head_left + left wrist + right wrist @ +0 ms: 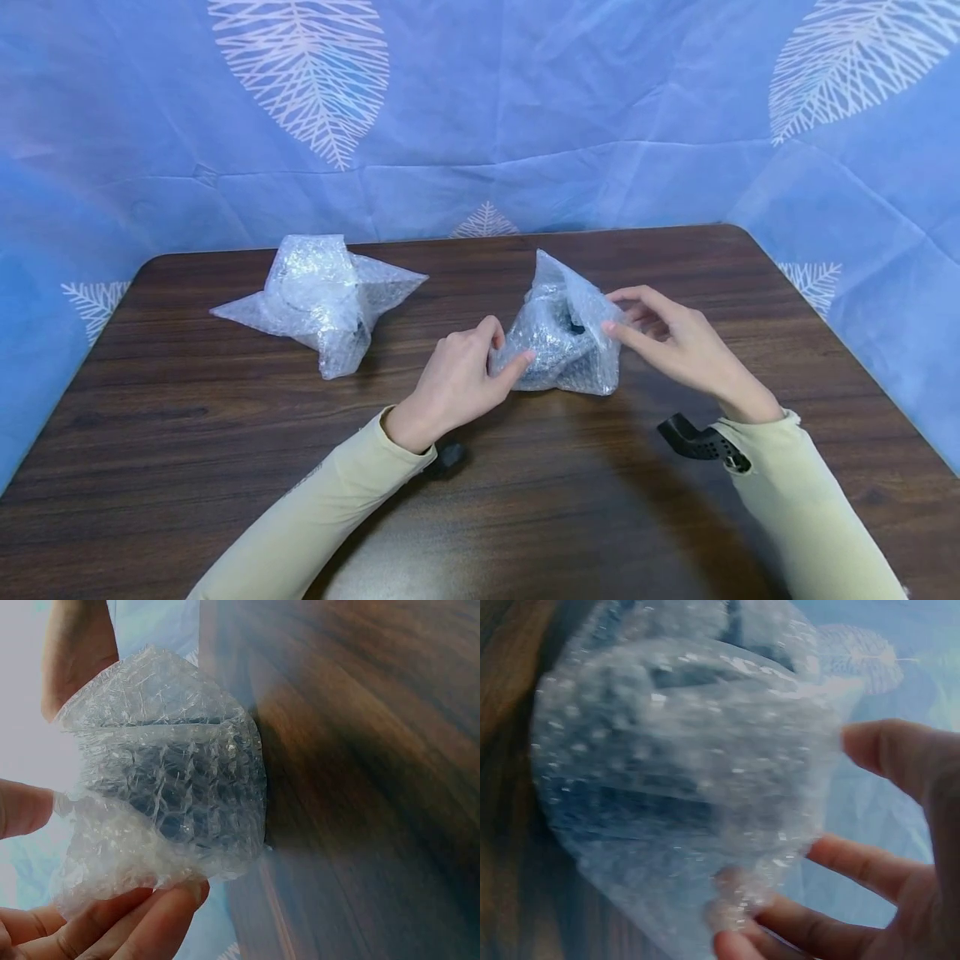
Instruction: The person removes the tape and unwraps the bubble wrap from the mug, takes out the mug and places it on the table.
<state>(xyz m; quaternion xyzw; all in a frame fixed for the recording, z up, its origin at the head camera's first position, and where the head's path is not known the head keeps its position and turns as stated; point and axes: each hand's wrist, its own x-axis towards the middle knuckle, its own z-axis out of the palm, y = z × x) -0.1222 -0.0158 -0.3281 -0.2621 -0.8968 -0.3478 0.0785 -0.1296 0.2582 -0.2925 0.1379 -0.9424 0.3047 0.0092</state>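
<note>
A sheet of bubble wrap (555, 342) stands partly folded round a dark item, whose kind the plastic hides; a bit of black (577, 328) shows through a gap near the top. My left hand (461, 379) grips the wrap's left side, and in the left wrist view its thumb (26, 808) and fingers (161, 922) have a fold between them. On the opposite side, my right hand (675, 342) pinches the raised right flap. The right wrist view has the thumb (885, 754) at the flap's edge and the other fingers behind the plastic.
A second bubble-wrapped bundle (311, 292), with pointed corners sticking out, lies at the back left of the dark wooden table (187, 417). Blue cloth (525, 100) with white leaf prints hangs behind the table. Black camera mounts (697, 440) sit at the wrists.
</note>
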